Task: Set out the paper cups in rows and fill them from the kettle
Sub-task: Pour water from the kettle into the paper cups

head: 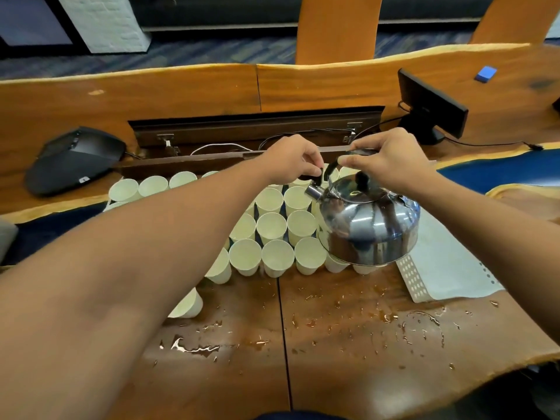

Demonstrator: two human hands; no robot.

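Fingers of the right hand curled round the black handle of the steel kettle, gripping it; kettle held off the tabletop, tilted with its spout toward the left hand. Fingers of the left hand pinch the small black spout cap lever just above the spout. Whether water is leaving the spout: cannot tell.

Below and between both sets of fingers: white paper cups standing upright in close rows, rims touching or nearly so. The kettle body hangs over the rightmost cups and hides part of them. One cup stands apart from the block, nearer the person, beside the left forearm. Fill level in the cups not readable.

Nearer than the cups: wooden tabletop wet, with water drops and small puddles scattered across it. Right of the kettle, under the right forearm: a pale perforated mat lying flat.

Beyond the fingers: an open cable trough with cords. Far left of it a black conference phone; far right a small black monitor seen from behind, and a blue block further off
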